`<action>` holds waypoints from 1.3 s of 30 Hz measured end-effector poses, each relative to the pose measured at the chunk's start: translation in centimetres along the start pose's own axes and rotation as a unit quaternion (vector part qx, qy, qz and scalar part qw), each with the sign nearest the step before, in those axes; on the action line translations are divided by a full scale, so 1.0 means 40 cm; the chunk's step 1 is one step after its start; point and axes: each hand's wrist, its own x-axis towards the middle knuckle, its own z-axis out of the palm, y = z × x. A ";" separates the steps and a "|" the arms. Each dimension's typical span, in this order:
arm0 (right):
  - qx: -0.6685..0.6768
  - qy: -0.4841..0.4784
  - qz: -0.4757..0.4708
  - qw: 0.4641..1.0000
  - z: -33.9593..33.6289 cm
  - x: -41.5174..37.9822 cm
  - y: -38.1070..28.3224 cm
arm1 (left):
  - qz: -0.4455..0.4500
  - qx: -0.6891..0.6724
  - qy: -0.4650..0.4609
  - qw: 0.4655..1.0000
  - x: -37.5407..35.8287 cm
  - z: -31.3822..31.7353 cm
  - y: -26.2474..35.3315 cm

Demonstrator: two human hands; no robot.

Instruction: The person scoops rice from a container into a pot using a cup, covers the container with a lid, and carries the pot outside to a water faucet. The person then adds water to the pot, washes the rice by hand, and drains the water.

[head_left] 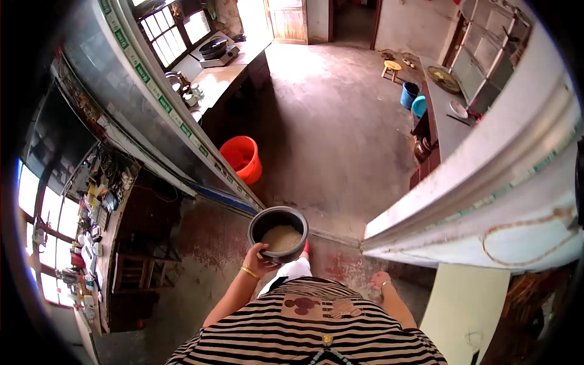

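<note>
My left hand (258, 261) grips the near left side of a dark round inner pot (260, 220), its thumb over the rim and its other fingers largely hidden beneath. Pale grains that look like uncooked rice (281, 238) lie in the bottom of the pot, which is held out in front of my body. My right hand (380, 280) hangs low at my right side with nothing visible in it, its fingers loosely apart. A yellow bracelet circles my left wrist.
A doorway with a raised sill (334, 236) lies ahead, between a sliding glass panel on the left and a white frame on the right. Beyond it are a red bucket (248, 176), a counter with a stove (220, 56), a yellow stool (392, 66) and a blue basket (409, 97).
</note>
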 end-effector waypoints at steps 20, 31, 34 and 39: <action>-0.351 0.056 -0.135 0.925 0.045 0.323 -0.589 | -0.021 0.097 -0.138 0.986 0.553 0.537 0.565; -0.705 -0.127 -0.153 0.680 -0.185 0.830 -0.933 | -0.017 0.004 -0.112 0.994 0.935 0.752 0.722; -0.686 -0.039 -0.143 0.712 -0.246 0.960 -1.197 | -0.071 -0.067 -0.020 0.995 1.020 0.773 0.795; -0.117 0.069 -0.052 0.989 -0.245 1.057 -1.645 | 0.015 -0.014 -0.025 0.999 1.039 0.969 0.884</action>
